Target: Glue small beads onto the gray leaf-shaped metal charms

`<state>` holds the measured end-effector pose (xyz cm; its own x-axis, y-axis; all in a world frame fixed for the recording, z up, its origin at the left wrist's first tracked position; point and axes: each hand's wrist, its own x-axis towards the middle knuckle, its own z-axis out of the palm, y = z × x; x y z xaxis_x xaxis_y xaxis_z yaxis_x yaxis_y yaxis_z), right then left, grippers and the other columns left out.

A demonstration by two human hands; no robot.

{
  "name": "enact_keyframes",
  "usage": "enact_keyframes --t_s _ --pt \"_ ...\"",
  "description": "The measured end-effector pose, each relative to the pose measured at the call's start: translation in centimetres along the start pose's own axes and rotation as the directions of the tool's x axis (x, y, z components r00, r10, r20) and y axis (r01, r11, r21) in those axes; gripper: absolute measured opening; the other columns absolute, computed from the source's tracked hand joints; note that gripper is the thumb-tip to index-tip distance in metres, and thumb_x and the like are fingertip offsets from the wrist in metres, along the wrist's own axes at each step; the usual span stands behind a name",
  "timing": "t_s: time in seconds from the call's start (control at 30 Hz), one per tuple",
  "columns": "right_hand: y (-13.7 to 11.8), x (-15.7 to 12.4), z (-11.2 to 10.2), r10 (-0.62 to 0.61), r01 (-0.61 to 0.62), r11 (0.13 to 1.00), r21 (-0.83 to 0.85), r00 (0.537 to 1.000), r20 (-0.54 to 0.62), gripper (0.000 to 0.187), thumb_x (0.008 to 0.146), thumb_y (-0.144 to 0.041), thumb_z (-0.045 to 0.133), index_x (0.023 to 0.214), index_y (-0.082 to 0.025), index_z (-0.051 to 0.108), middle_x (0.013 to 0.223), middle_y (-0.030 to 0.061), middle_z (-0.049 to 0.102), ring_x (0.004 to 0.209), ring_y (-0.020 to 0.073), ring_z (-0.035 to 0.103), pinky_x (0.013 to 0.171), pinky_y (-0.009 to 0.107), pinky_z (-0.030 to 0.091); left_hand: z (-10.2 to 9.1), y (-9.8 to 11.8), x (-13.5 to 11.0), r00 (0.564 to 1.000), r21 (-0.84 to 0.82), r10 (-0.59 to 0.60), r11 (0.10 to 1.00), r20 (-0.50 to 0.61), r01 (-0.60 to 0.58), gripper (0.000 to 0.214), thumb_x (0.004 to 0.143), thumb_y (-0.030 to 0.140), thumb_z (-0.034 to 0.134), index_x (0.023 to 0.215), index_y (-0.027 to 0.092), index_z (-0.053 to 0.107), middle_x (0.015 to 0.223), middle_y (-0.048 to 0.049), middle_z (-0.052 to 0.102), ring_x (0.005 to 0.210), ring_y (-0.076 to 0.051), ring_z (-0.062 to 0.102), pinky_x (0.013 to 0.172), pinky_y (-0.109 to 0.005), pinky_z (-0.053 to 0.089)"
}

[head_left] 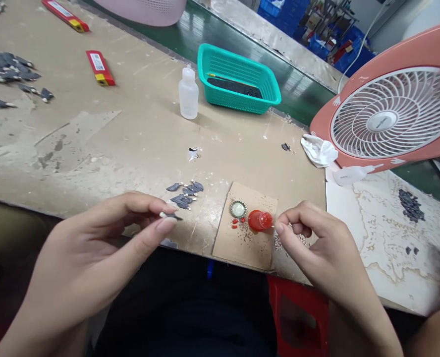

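Between thumb and forefinger, my left hand (101, 248) pinches a small dark grey piece with a white tip (173, 216). My right hand (320, 248) is closed in a pinch beside a small red-filled container (260, 220); a tiny pale thing shows at its fingertips, too small to name. The container stands on a cardboard piece (244, 248), near a crimped bottle cap (238, 209) and several red blobs. Several grey pieces with pale tips (186, 194) lie just beyond my left hand. Tiny pale beads (301, 240) are partly hidden behind my right hand.
A squeeze bottle (189, 96) and a green basket (238, 104) stand farther back. Red-yellow packs (100, 68) and a pile of grey pieces (8, 67) lie left. At right are a pink fan (387, 121), dark pieces (411, 206) and another person's arm (433, 332).
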<state>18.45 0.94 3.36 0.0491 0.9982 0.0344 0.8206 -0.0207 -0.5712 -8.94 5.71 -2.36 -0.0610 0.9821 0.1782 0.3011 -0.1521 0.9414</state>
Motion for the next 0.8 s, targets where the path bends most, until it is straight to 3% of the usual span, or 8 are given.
enact_keyframes --t_s 0.13,0.3,0.43,0.6,0.63,0.7,0.8 --pt "0.7 -0.9 -0.2 0.108 -0.111 0.94 0.324 0.994 0.026 0.017 0.092 -0.029 0.061 0.077 -0.024 0.062 0.071 -0.003 0.05 0.065 0.0118 0.045 0.059 0.025 0.037 0.6 0.8 -0.6 0.981 -0.138 0.007 0.99 0.195 0.021 0.009 0.077 0.023 0.079 0.082 0.029 0.074 0.081 0.0056 0.071 0.071 -0.008 0.069 0.066 -0.006 0.055" --pt "1.5 -1.8 0.3 0.152 -0.141 0.775 0.616 0.988 0.036 0.019 0.092 -0.035 0.065 0.079 -0.023 0.063 0.069 -0.0021 0.05 0.061 0.0117 0.043 0.053 0.024 0.036 2.1 1.9 -1.4 0.947 -0.285 -0.106 0.938 0.303 0.196 0.012 0.076 0.019 0.078 0.08 0.03 0.074 0.077 0.0044 0.071 0.067 -0.009 0.068 0.061 -0.009 0.056" --pt "1.5 -2.7 1.0 0.162 -0.148 0.67 0.728 0.986 0.052 0.018 0.092 -0.035 0.065 0.08 -0.022 0.064 0.066 -0.0021 0.049 0.058 0.0116 0.04 0.049 0.024 0.034 3.5 2.8 -2.7 0.865 -0.382 -0.214 0.831 0.453 0.406 0.008 0.078 0.023 0.08 0.079 0.03 0.076 0.074 0.0034 0.071 0.065 -0.01 0.066 0.061 -0.013 0.057" --pt "0.5 -4.0 1.8 0.154 -0.104 0.585 0.804 0.988 0.016 0.017 0.091 -0.035 0.065 0.079 -0.023 0.063 0.068 -0.002 0.051 0.062 0.0123 0.044 0.054 0.024 0.039 5.0 3.6 -4.2 0.805 -0.444 -0.212 0.743 0.554 0.501 0.005 0.08 0.027 0.081 0.081 0.031 0.078 0.076 0.0028 0.071 0.064 -0.008 0.062 0.063 -0.011 0.054" --pt "0.3 -4.2 1.9 0.15 -0.09 0.599 0.796 0.989 -0.001 0.017 0.092 -0.035 0.064 0.08 -0.024 0.063 0.069 -0.0022 0.052 0.063 0.0123 0.044 0.055 0.024 0.039 5.2 3.7 -4.3 0.794 -0.449 -0.216 0.727 0.569 0.52 0.004 0.08 0.028 0.081 0.081 0.031 0.078 0.076 0.003 0.071 0.063 -0.007 0.061 0.063 -0.011 0.054" --pt "0.1 -4.3 1.9 0.149 -0.063 0.708 0.703 0.987 -0.061 0.016 0.093 -0.032 0.062 0.08 -0.024 0.063 0.07 -0.0026 0.051 0.063 0.0121 0.045 0.056 0.025 0.038 5.4 3.7 -4.6 0.776 -0.444 -0.227 0.711 0.588 0.545 0.004 0.08 0.029 0.081 0.082 0.031 0.078 0.076 0.0033 0.071 0.062 -0.007 0.06 0.062 -0.01 0.053" --pt "0.2 -3.6 1.7 0.084 -0.008 0.936 0.352 0.976 -0.201 0.014 0.091 -0.023 0.062 0.077 -0.023 0.062 0.07 -0.0024 0.05 0.065 0.0129 0.046 0.06 0.027 0.038 5.4 3.4 -4.7 0.79 -0.435 -0.245 0.724 0.562 0.535 0.004 0.081 0.03 0.081 0.083 0.031 0.078 0.076 0.0034 0.071 0.064 -0.007 0.06 0.062 -0.01 0.052"
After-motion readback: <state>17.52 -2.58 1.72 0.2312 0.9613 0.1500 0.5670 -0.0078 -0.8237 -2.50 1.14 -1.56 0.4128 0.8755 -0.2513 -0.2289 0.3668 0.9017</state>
